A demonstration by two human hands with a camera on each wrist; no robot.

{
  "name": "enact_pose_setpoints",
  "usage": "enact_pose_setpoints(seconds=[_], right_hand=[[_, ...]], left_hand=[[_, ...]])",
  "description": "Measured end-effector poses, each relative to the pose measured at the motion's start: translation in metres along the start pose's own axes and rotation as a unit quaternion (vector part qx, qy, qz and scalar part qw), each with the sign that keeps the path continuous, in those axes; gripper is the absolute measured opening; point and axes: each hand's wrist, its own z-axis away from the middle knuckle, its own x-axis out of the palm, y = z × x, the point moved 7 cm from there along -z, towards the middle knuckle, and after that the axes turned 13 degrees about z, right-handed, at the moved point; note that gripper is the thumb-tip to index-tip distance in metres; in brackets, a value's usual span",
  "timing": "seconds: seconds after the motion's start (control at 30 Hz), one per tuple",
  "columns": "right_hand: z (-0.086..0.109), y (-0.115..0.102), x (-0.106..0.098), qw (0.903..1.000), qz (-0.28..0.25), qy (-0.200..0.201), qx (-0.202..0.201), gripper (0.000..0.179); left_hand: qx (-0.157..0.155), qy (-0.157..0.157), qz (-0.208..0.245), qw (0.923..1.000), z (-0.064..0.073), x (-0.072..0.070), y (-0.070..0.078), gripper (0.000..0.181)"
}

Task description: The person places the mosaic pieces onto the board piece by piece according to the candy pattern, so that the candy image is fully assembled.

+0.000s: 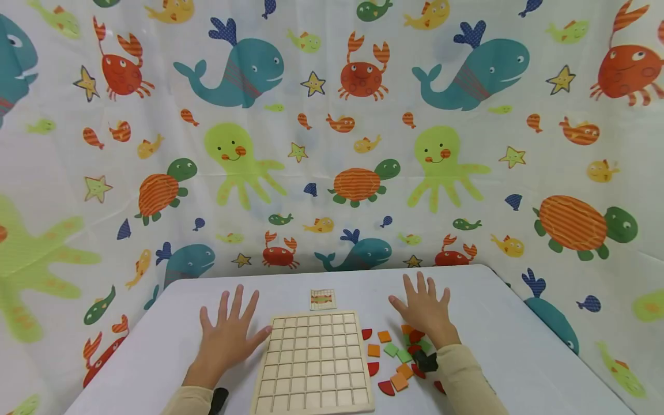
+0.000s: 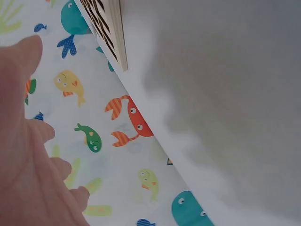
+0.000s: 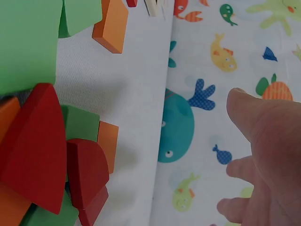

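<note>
Two hands: L hand point(image 1: 225, 339) & R hand point(image 1: 426, 310) are hovering well apart, backs up, fingers spread & straight, one on each side of the grid board point(image 1: 313, 363).
Board: lying flat on the white tabletop point(image 1: 155, 346), pale wood w/ raised lines making rows of sq. cells.
L of board: L hand is hanging here, thumb pointing at the board's L edge; can't tell if it's touching.
R of board: R hand is hanging nr the far R corner, its wrist above some of the pcs.
Pcs: red rounded pcs point(image 1: 386, 388), orange sqs point(image 1: 399, 381) & green sqs point(image 1: 391, 349) are lying R of the board, closest ones just beside its R edge; others are overlapping in a heap further R, red ones resting against green & orange.
Card: small pic card point(image 1: 323, 300) is lying just beyond the board's far edge, showing a red/orange/green pattern on a grid.
Sleeves: beige sleeves point(image 1: 467, 374) are covering both forearms, L & R of the board's near half.
Curtain: white curtain point(image 1: 321, 213) w/ whales, crabs, turtles etc. is hanging beyond the board, past the tabletop.
</note>
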Motion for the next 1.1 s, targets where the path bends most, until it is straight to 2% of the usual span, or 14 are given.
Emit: enact_pose_setpoints(seconds=[0.1, 0.17, 0.3, 0.4, 0.5, 0.6, 0.63, 0.7, 0.97, 1.1], right_hand=[[0.000, 0.001, 0.001, 1.0000, -0.005, -0.002, -0.001, 0.084], [0.000, 0.001, 0.000, 1.0000, -0.007, -0.004, -0.002, 0.084], [-0.001, 0.001, -0.001, 0.9997, -0.021, -0.012, -0.007, 0.081], [-0.001, -0.002, -0.004, 0.9992, -0.030, -0.014, -0.022, 0.077], [-0.001, -0.006, -0.006, 0.9980, -0.040, -0.017, -0.045, 0.070], [-0.001, -0.011, -0.005, 0.9951, -0.069, -0.034, -0.061, 0.065], [-0.001, -0.012, -0.004, 0.9937, -0.080, -0.039, -0.068, 0.063], [0.000, -0.015, -0.002, 0.9906, -0.101, -0.050, -0.076, 0.058], [0.000, -0.030, 0.001, 0.9802, -0.144, -0.056, -0.124, 0.043], [0.004, -0.042, 0.002, 0.9739, -0.159, -0.073, -0.144, 0.037]], left_hand=[[0.017, -0.012, -0.009, 0.9997, 0.012, -0.003, 0.010, 0.093], [0.028, -0.031, -0.006, 0.9991, 0.021, -0.003, 0.016, 0.097], [0.025, -0.105, 0.036, 0.9935, 0.039, 0.006, 0.023, 0.108], [0.002, -0.167, 0.081, 0.9827, 0.052, 0.016, 0.023, 0.114], [-0.036, -0.218, 0.135, 0.9659, 0.062, 0.025, 0.022, 0.117], [-0.078, -0.252, 0.165, 0.9503, 0.070, 0.031, 0.018, 0.119], [-0.088, -0.259, 0.170, 0.9467, 0.072, 0.033, 0.016, 0.120], [-0.095, -0.265, 0.168, 0.9447, 0.074, 0.035, 0.014, 0.121], [-0.050, -0.271, 0.143, 0.9504, 0.072, 0.039, 0.009, 0.118], [-0.031, -0.287, 0.143, 0.9466, 0.069, 0.039, 0.007, 0.115]])
